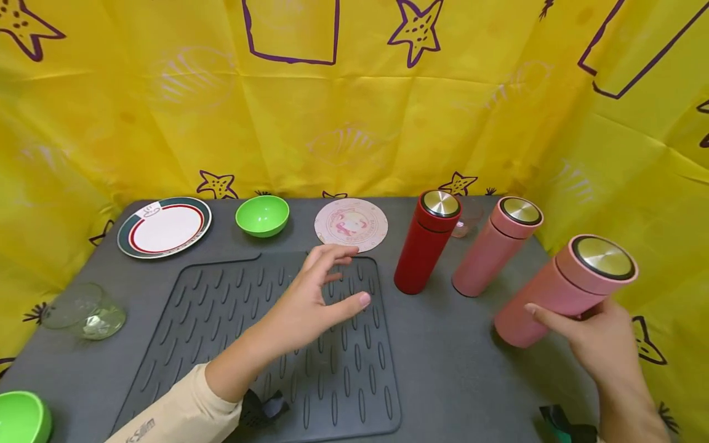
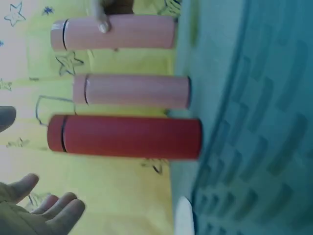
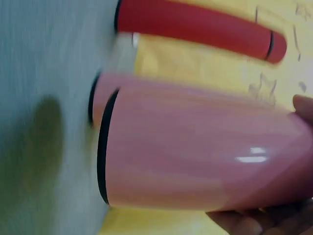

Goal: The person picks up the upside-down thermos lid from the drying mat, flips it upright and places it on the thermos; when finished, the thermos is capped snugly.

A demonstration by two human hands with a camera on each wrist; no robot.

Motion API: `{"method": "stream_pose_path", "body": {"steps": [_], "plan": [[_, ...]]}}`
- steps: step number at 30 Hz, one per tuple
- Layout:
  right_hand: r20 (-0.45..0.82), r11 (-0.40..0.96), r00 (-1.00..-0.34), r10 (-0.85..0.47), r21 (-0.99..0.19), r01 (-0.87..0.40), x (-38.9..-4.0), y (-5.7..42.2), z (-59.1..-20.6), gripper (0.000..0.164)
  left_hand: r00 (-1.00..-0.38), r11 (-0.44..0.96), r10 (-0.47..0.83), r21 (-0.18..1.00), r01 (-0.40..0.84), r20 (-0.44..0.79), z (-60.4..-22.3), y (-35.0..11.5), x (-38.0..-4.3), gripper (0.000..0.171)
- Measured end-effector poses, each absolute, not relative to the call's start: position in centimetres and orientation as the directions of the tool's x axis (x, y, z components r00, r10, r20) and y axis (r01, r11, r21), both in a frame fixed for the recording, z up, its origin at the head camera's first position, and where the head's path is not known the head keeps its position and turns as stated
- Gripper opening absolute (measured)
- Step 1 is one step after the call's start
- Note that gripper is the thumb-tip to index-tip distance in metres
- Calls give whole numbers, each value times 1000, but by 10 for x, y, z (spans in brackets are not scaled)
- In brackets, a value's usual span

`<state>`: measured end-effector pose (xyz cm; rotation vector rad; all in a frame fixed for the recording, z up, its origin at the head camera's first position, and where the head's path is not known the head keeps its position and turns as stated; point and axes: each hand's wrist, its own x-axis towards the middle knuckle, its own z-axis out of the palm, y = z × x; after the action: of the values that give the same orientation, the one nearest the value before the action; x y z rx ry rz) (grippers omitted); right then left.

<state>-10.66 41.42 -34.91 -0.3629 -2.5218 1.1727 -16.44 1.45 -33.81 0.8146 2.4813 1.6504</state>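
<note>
My right hand [image 1: 600, 335] grips a pink thermos [image 1: 545, 301] with a silver-topped lid, at the right side of the table. In the right wrist view its black-edged base hangs above the table, over a shadow. A second pink thermos [image 1: 493, 252] stands just left of it, and a red thermos [image 1: 423, 246] stands further left. My left hand [image 1: 316, 292] hovers over the grey drying mat [image 1: 354, 394], fingers spread and nothing held. In the left wrist view its fingers [image 2: 63, 213] show at the lower left, apart from the three upright bottles.
At the back are a rimmed plate [image 1: 166, 227], a green bowl [image 1: 263, 216] and a round pink mat [image 1: 351, 223]. A clear glass [image 1: 102, 320] lies at left, near another green bowl [image 1: 22, 418]. Another glass [image 1: 468, 215] is partly hidden behind the red thermos. Yellow cloth encloses the table.
</note>
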Motion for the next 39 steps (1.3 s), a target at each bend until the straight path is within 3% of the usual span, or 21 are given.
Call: {"method": "stream_pose_path", "body": {"steps": [6,11,18,23,31,39], "plan": [[179,614,-901,395,-781,114,-159,444,-349,54,-903,643,430,709,289,-23,-357,-19,-155,60],[122,577,-914,386,-805,136,-199,452,-361,63,-894,771,412,590,238,-178,-365,-36,-148,61],[97,530,-904,416,-834,153,-223,457,-374,68,-901,817,348,555,156,-260,-373,-46,-140,62],[118,505,-901,417,-855,122,-227,462,-373,60,-899,817,345,558,146,-271,-377,-45,-136,60],[120,308,-900,419,-951,16,-229,468,-376,56,-899,824,337,549,139,-278,-378,-39,-133,58],[91,329,-898,430,-942,63,-237,477,-378,67,-900,811,342,568,138,-270,-381,-34,-136,56]]}}
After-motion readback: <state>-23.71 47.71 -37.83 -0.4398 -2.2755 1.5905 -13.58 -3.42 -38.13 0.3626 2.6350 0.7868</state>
